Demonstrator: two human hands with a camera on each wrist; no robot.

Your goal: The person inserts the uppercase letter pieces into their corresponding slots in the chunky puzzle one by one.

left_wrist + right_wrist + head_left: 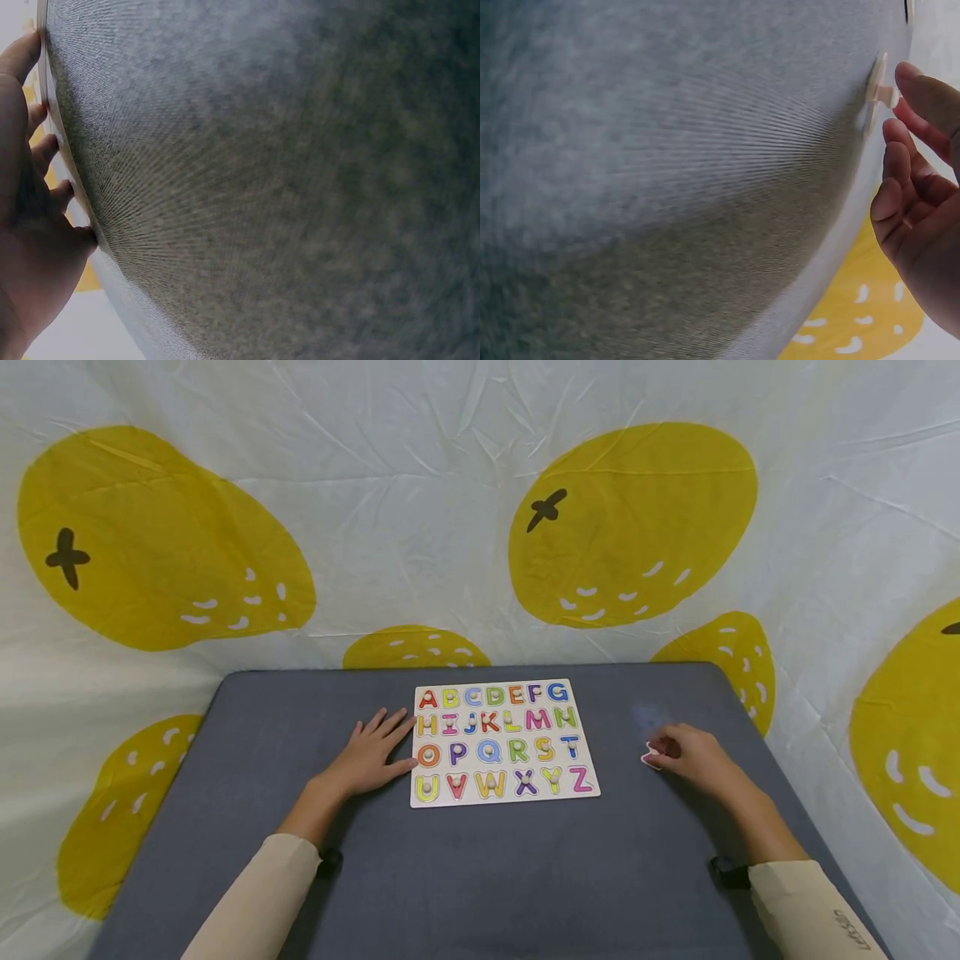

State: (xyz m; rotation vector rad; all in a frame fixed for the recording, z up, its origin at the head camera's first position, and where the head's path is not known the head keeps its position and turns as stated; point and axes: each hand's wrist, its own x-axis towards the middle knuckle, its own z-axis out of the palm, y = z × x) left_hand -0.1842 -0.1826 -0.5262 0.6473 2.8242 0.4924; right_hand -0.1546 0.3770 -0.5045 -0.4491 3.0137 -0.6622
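A pale wooden alphabet puzzle board (506,790) lies on the grey table, with colourful letters in rows and small knobs on most of them. My left hand (365,763) rests flat at its left side, fingers spread and fingertips at the board's edge. To the right of the board, my right hand (688,758) pinches a small pink-edged puzzle piece (649,757) between thumb and index finger. In the right wrist view this puzzle piece (875,91) stands edge-on close to the table, fingertips at its knob; its face is hidden.
The dark grey table (495,877) reaches back to a white curtain (420,527) printed with large yellow fruit. Its rounded back corners show on both sides. A dark wrist strap (729,872) sits at the right sleeve, another strap (330,863) at the left.
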